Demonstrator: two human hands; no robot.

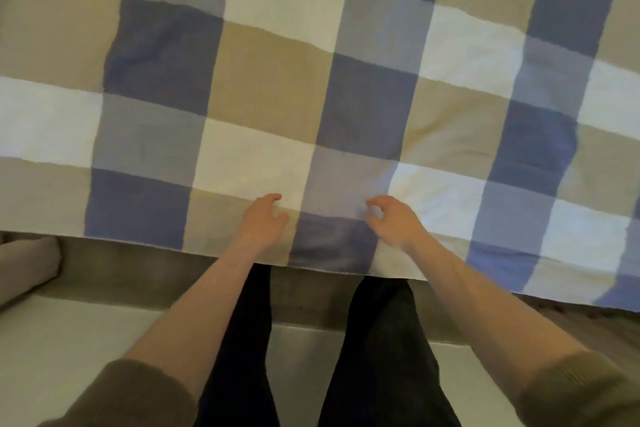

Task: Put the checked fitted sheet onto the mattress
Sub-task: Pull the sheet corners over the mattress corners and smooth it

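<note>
The checked fitted sheet, a soft fabric in large squares of blue, grey-blue, tan and white, lies spread across the bed and fills the upper two thirds of the view, reaching past the far, left and right borders of the picture. Its near hem hangs over the bed's near edge, running from the left side down toward the lower right. The mattress itself is hidden under the cloth.

Both hands are over the sheet close to that near edge, a little apart from each other. The left hand rests low on a tan and white patch, fingers loosely curled and spread, gripping nothing. The right hand is just above a grey-blue square, thumb and forefinger curved toward each other with a gap between them; no fabric is pinched in it. Bare forearms lead back to brown knitted sleeves at the bottom corners.

Below the hem, the person's legs in black trousers stand tight against the bed's side, between the two arms. A brownish strip of floor runs along the foot of the hanging cloth, and a pale rug or mat lies nearer. A rounded beige thing sits at the left edge; what it is cannot be told. The sheet shows light creases near the right side.
</note>
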